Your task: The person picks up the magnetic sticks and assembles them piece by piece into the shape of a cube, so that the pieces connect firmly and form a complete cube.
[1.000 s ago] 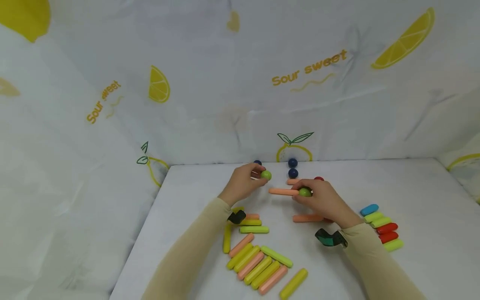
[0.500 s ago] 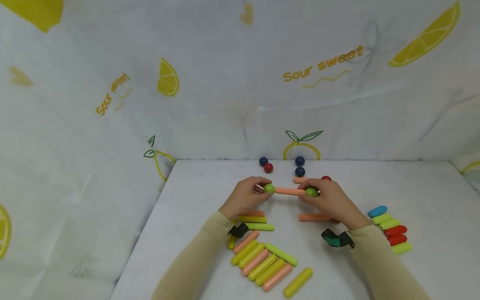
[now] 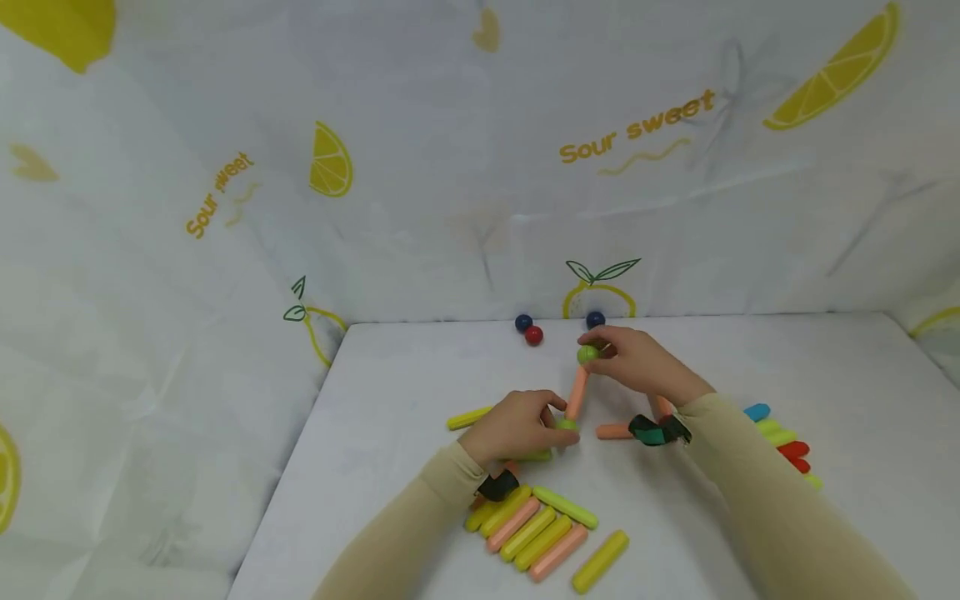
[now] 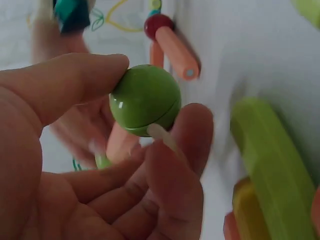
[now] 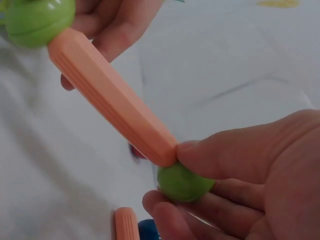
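Observation:
An orange stick [image 3: 577, 393] has a green ball at each end and is held above the table, slanting away from the person. My left hand [image 3: 517, 423] pinches the near green ball [image 4: 145, 100] between thumb and fingers. At the far end, my right hand [image 3: 637, 360] holds the other green ball [image 3: 588, 355], its thumb touching the stick's end in the right wrist view. Below the right wrist lies another orange stick [image 3: 615, 432], partly hidden. A red ball [image 4: 158, 26] with orange sticks against it shows in the left wrist view.
Yellow, orange and lime sticks [image 3: 536, 537] lie in a row at the front. Blue, lime and red short pieces [image 3: 791, 450] lie at the right, partly behind the right sleeve. Dark blue balls [image 3: 523, 322] and a red ball [image 3: 533, 335] sit near the back edge.
The left hand brought its green ball to the stick's free end. The stick then turned from level to slanting away, the left hand moving nearer the person and the right hand farther back.

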A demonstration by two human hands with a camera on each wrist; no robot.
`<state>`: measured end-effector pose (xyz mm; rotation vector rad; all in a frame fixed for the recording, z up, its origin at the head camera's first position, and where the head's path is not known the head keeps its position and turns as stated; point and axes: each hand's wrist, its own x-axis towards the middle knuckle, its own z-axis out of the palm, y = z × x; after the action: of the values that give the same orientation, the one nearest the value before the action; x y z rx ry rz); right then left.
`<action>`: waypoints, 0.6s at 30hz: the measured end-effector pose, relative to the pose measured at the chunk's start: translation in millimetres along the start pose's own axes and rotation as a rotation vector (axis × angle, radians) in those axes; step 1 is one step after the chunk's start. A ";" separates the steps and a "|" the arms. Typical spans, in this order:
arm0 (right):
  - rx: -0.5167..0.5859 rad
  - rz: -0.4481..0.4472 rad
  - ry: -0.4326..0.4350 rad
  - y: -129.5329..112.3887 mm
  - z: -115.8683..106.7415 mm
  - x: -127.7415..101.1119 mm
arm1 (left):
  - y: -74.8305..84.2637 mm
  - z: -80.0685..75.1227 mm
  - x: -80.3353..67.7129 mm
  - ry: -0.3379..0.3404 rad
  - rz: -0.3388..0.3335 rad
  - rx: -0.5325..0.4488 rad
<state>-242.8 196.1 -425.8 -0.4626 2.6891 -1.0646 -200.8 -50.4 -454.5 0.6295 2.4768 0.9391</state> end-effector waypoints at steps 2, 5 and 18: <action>-0.050 -0.014 -0.045 -5.2 -1.4 15.8 | 1.8 4.7 1.2 0.002 -0.028 0.002; -0.119 -0.012 -0.097 -6.6 -1.7 35.5 | 3.3 10.6 6.8 0.006 -0.067 0.010; -0.237 -0.018 -0.132 -1.6 11.4 60.1 | 6.6 16.8 23.3 0.025 -0.166 -0.034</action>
<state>-294.8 166.0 -437.8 -0.5774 2.7067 -0.6946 -209.2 -24.7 -466.5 0.3957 2.4850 0.9272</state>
